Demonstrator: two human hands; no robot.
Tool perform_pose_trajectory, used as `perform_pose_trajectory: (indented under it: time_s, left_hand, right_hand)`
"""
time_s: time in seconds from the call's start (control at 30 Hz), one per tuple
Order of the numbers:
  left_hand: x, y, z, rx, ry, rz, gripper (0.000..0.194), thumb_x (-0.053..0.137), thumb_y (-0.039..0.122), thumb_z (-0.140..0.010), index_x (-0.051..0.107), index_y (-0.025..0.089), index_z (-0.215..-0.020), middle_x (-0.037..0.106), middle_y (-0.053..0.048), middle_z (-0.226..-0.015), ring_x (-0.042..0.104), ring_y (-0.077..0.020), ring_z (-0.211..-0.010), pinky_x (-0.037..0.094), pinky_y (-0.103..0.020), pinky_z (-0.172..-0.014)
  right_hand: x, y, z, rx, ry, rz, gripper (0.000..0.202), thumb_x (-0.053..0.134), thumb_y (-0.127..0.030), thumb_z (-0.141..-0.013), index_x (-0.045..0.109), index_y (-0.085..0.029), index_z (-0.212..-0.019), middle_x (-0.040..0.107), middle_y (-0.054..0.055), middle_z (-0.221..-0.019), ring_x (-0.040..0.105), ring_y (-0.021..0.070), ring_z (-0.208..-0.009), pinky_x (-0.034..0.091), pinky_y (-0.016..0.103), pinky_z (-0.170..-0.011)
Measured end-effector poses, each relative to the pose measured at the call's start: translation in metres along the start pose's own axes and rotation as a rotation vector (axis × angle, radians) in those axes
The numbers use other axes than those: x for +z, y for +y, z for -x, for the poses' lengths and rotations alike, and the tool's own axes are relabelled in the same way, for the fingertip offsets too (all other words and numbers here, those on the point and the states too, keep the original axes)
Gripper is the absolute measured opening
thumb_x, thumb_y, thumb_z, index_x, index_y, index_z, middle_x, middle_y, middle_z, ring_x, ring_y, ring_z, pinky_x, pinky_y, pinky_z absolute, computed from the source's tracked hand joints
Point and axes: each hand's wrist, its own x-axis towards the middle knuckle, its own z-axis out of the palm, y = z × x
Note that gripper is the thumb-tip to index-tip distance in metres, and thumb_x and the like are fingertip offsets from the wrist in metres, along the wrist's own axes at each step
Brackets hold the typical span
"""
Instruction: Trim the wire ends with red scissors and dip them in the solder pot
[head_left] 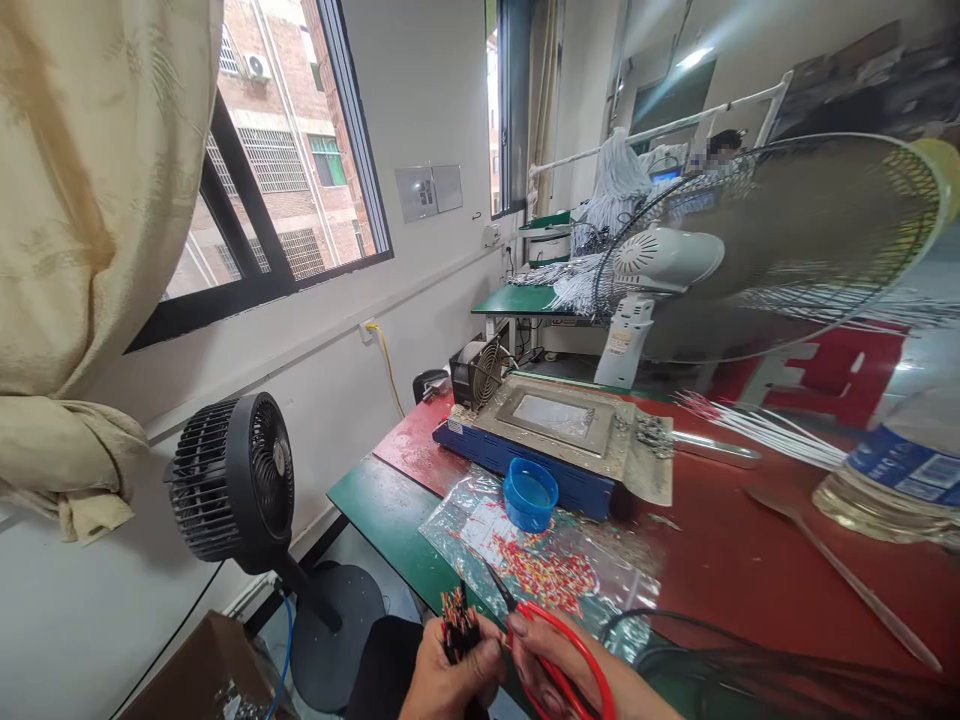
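My left hand (446, 680) is closed round a bundle of black cables (459, 638), whose thin red, yellow and white wire ends point upward. Red-handled scissors (596, 665) are in my right hand (551, 650), with fingers through the loops. Their dark tips point up and left, just right of the wire ends and apart from them. Beyond both hands, a clear plastic bag (622, 570) lies on the table under many small red and yellow scraps (544, 572). A blue cup (530, 495) stands at its far side.
Behind the cup is a blue solder pot (525, 470) with a small fan (480, 372). Black cables (720, 660), a metal spatula-like tool (847, 570) and a bottle (900, 470) are at right. A large fan (667, 255) stands behind; a black fan (232, 475) at left.
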Motion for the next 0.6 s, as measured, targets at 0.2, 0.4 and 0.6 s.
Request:
perform_pose_trajectory:
  time_s: [0.2, 0.4, 0.6]
  left_hand:
    - [0.0002, -0.0032, -0.0008, 0.009, 0.05, 0.007, 0.038, 0.067, 0.048, -0.057, 0.057, 0.012, -0.063, 0.04, 0.007, -0.039, 0.03, -0.001, -0.033, 0.018, -0.021, -0.038]
    - [0.0008, -0.0039, 0.0001, 0.009, 0.083, 0.003, 0.038, 0.067, 0.048, -0.057, 0.057, 0.012, -0.064, 0.04, 0.007, -0.038, 0.031, -0.0012, -0.033, 0.018, -0.021, -0.038]
    - [-0.0021, -0.0084, -0.0011, 0.022, 0.135, 0.011, 0.04, 0.067, 0.048, -0.057, 0.058, 0.011, -0.067, 0.041, 0.007, -0.038, 0.032, -0.0017, -0.034, 0.018, -0.022, -0.039]
  right_hand:
    - [0.0008, 0.0021, -0.0038, -0.006, 0.023, 0.042, 0.051, 0.058, -0.062, -0.064, 0.051, -0.014, -0.047, 0.041, -0.005, -0.034, 0.032, 0.0033, -0.029, 0.021, 0.018, -0.032]
    - [0.0034, 0.002, -0.0059, -0.024, 0.008, 0.134, 0.055, 0.056, -0.066, -0.061, 0.049, -0.015, -0.042, 0.037, -0.005, -0.029, 0.031, 0.0045, -0.026, 0.021, 0.019, -0.031]
    - [-0.001, 0.0054, -0.009, -0.003, 0.082, 0.291, 0.058, 0.053, -0.072, -0.059, 0.053, -0.014, -0.052, 0.04, -0.005, -0.034, 0.034, 0.0038, -0.029, 0.023, 0.017, -0.033]
